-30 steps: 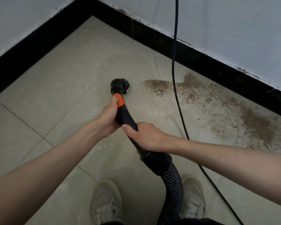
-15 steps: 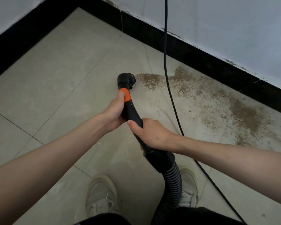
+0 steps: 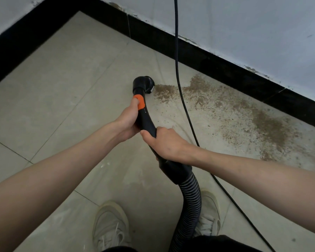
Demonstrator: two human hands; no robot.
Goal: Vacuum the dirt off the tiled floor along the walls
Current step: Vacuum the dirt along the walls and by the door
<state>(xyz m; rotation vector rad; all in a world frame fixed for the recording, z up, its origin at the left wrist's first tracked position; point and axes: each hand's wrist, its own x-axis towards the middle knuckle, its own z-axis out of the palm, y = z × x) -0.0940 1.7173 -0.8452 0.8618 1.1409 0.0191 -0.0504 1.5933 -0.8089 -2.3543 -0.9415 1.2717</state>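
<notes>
My left hand (image 3: 127,122) wraps the black vacuum wand (image 3: 146,120) just below its orange button (image 3: 139,103); my right hand (image 3: 166,143) clamps it lower, above the ribbed hose (image 3: 188,202). The nozzle (image 3: 143,84) sits on the tiled floor (image 3: 65,91) at frame centre, touching the left edge of the brown dirt (image 3: 262,122), which spreads right along the black baseboard (image 3: 216,64). A black cord (image 3: 182,99) crosses the dirt. Bare tile lies open at left.

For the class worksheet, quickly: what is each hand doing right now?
Left hand: closed around the vacuum wand, just below its orange button.
Right hand: closed around the same wand, lower down, above the ribbed hose.
</notes>
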